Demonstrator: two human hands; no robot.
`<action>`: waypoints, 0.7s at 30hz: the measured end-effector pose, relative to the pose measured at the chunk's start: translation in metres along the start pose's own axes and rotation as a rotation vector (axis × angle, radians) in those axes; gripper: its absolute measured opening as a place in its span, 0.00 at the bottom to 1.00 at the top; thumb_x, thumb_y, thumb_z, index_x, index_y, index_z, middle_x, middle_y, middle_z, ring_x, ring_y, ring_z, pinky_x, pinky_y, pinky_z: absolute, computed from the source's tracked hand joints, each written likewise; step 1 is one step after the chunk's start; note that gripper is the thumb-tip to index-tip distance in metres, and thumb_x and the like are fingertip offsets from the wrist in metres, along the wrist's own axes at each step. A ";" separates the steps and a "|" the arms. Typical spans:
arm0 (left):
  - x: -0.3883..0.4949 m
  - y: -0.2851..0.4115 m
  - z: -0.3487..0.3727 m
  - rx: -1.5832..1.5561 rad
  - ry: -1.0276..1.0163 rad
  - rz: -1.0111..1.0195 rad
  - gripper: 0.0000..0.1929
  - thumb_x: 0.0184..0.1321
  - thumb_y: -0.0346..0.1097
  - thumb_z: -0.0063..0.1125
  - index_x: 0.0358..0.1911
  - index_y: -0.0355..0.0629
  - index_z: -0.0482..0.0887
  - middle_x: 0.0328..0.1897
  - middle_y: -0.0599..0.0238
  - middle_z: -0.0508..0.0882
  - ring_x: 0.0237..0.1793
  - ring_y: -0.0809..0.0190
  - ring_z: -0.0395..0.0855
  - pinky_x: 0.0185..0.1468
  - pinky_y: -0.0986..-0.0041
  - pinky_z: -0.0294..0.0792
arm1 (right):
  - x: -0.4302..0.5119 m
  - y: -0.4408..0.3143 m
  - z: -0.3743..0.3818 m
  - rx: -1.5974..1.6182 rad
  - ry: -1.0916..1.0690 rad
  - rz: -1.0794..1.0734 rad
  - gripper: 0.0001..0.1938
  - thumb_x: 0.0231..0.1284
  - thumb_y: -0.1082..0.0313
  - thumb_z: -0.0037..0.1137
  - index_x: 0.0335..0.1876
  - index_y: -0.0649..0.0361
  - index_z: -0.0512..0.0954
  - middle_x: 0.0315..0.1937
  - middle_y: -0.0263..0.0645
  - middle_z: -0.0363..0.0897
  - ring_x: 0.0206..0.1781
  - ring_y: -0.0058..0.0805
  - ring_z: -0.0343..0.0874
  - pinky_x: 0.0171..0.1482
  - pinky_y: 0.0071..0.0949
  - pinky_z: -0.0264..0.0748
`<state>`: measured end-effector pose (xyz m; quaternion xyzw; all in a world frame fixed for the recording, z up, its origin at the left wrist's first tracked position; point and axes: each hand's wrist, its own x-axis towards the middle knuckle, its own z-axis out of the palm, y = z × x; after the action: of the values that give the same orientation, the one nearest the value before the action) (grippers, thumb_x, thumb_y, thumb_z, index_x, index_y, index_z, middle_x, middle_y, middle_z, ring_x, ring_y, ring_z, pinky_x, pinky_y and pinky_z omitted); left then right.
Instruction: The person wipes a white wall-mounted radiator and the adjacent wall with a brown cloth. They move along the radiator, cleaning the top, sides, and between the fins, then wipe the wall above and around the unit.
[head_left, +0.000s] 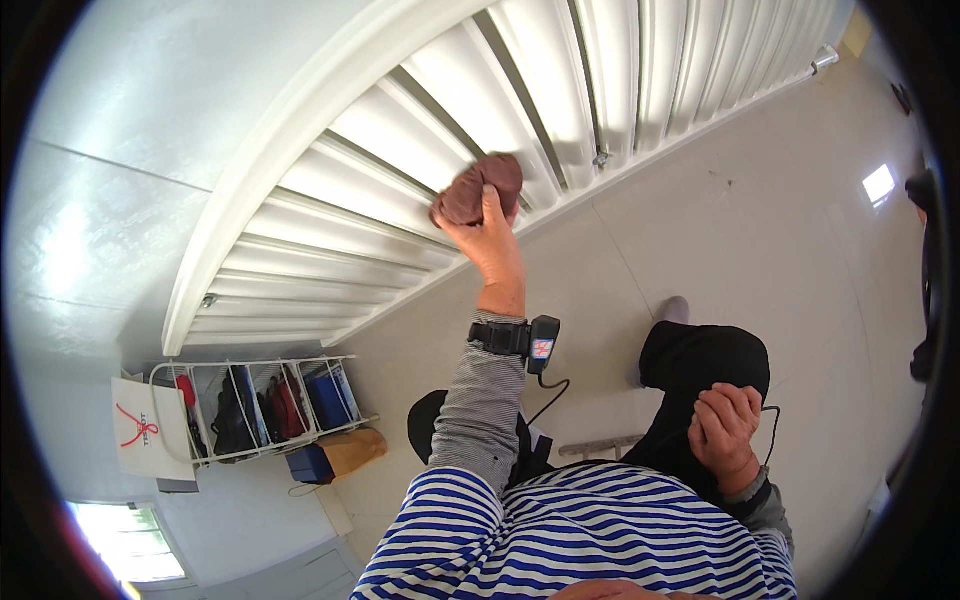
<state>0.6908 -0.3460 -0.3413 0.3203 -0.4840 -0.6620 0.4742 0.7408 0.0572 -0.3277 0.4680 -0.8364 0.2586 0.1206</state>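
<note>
A bunched brown cloth (480, 191) is gripped in my left hand (487, 236), with the thumb lying over it. The cloth rests against the vertical slats of a white metal radiator (420, 142), near the radiator's lower edge. A black device with a cable is strapped to my left forearm. Over my right knee, my right hand (725, 431) is held with its fingers curled; whether it touches the black trousers I cannot tell. Nothing shows in that hand.
A white wire rack (247, 450) with bags and folders stands beyond the radiator's left end. A white paper bag (142, 427) is beside it, and a brown paper bag (356, 454) is near its base. Part of a low wooden stool (600, 448) shows below me on the tiled floor (720, 247).
</note>
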 end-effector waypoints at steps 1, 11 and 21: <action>-0.001 -0.020 -0.008 0.013 0.023 -0.046 0.38 0.65 0.32 0.66 0.72 0.52 0.53 0.73 0.58 0.60 0.67 0.51 0.70 0.54 0.55 0.84 | 0.000 0.000 0.000 -0.002 -0.011 0.012 0.07 0.47 0.73 0.64 0.35 0.61 0.83 0.39 0.39 0.85 0.49 0.37 0.82 0.52 0.42 0.71; 0.004 -0.157 -0.051 0.153 0.191 -0.479 0.33 0.62 0.36 0.70 0.63 0.50 0.59 0.67 0.58 0.70 0.58 0.54 0.78 0.45 0.61 0.82 | 0.001 -0.002 -0.001 -0.028 -0.054 0.024 0.07 0.47 0.74 0.63 0.35 0.60 0.84 0.40 0.38 0.85 0.48 0.37 0.82 0.50 0.41 0.70; -0.015 -0.019 -0.106 -0.195 -0.451 -0.580 0.32 0.69 0.35 0.62 0.74 0.60 0.62 0.69 0.63 0.75 0.63 0.56 0.79 0.55 0.63 0.81 | 0.020 -0.018 -0.019 0.046 -0.088 0.005 0.11 0.49 0.72 0.66 0.40 0.60 0.83 0.42 0.39 0.83 0.50 0.40 0.81 0.52 0.42 0.70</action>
<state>0.7836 -0.3660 -0.3944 0.2437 -0.3999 -0.8657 0.1769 0.7442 0.0456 -0.2970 0.4795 -0.8358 0.2573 0.0721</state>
